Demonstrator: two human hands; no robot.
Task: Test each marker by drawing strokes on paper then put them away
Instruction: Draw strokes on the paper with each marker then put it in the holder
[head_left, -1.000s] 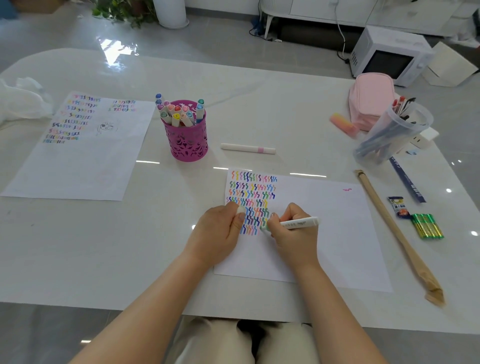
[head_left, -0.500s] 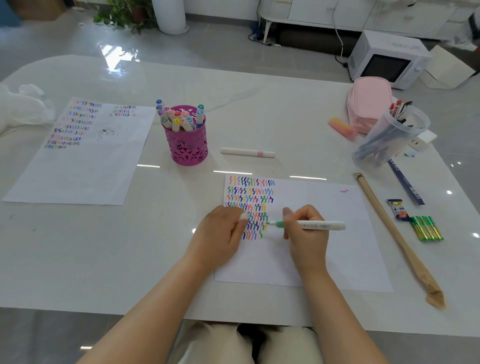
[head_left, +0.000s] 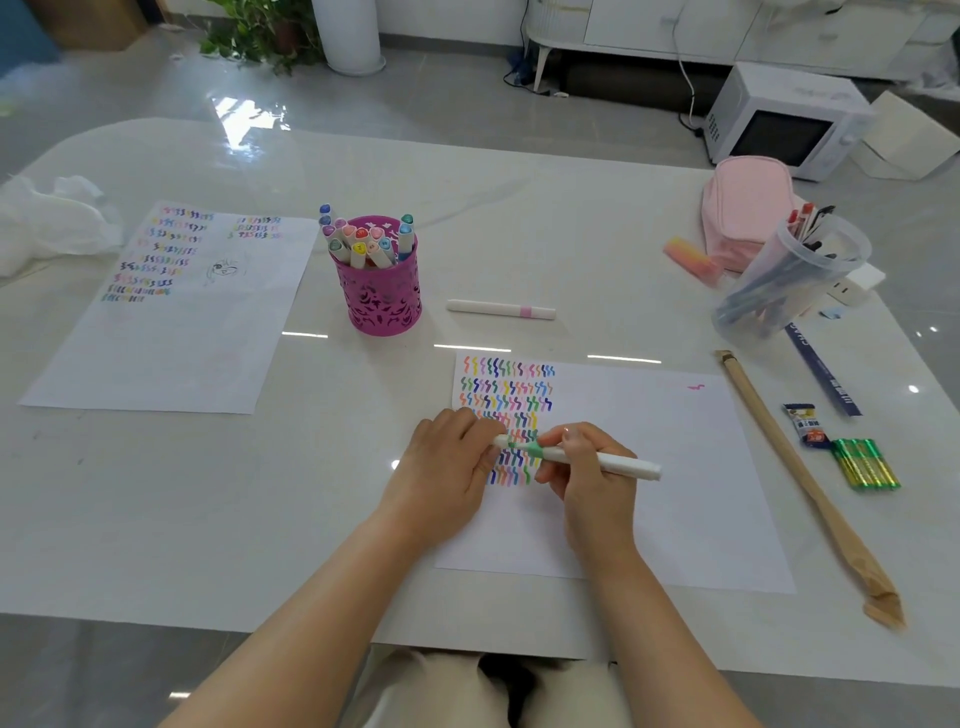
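A white sheet (head_left: 660, 467) covered with rows of coloured squiggles lies in front of me. Above it, my right hand (head_left: 592, 486) grips a white marker (head_left: 618, 462) with a green band, held level. My left hand (head_left: 447, 467) pinches the white cap (head_left: 503, 442) at the marker's tip end; cap and marker meet there. A magenta holder (head_left: 384, 306) full of capped markers stands farther back on the left. One white marker with a pink band (head_left: 498, 309) lies loose beside the holder.
A second sheet with test strokes (head_left: 171, 343) lies far left, with crumpled white tissue (head_left: 47, 218) behind it. On the right are a pink pouch (head_left: 743, 208), a clear cup of pens (head_left: 784, 280), a wooden stick (head_left: 779, 441), a ruler (head_left: 826, 374) and green batteries (head_left: 865, 463).
My right hand has stopped drawing and lifted the marker level. My left hand has left the paper and brought the cap to the marker's tip.
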